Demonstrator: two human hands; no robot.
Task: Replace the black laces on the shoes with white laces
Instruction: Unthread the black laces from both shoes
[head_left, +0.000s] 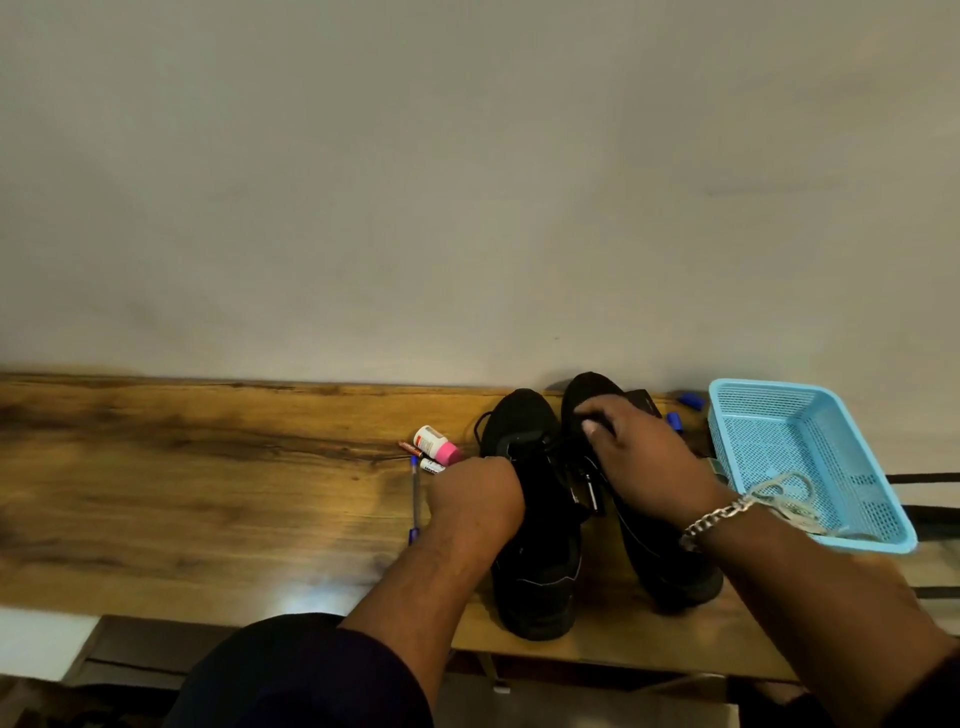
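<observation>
Two black shoes stand side by side on the wooden bench (208, 493), toes pointing toward the wall; the left shoe (535, 545) sits a little nearer the person, the right shoe (660, 551) just beside it and slightly farther back. The left hand (475, 499) rests against the left shoe at its lacing, fingers curled down out of sight on the far side, so whether it pinches the lace cannot be told; a loop of black lace (480, 423) arcs out beside that shoe's toe. The right hand (649, 457) reaches over the right shoe, its thumb and fingers closed on a dark strand near the toe, which looks like the black lace, though dark on dark makes this hard to confirm; a silver bracelet (717, 517) circles that wrist. The hands are apart, one on each shoe.

The white laces (784, 493) lie coiled in a light blue basket (852, 415) at the right end of the bench, near the right wrist.

Left of the shoes lie a small white bottle with a pink cap (436, 444), a couple of batteries (431, 466) touching it, and a blue pen (415, 496); small blue objects (691, 401) lie by the wall between the shoes and the basket.
</observation>
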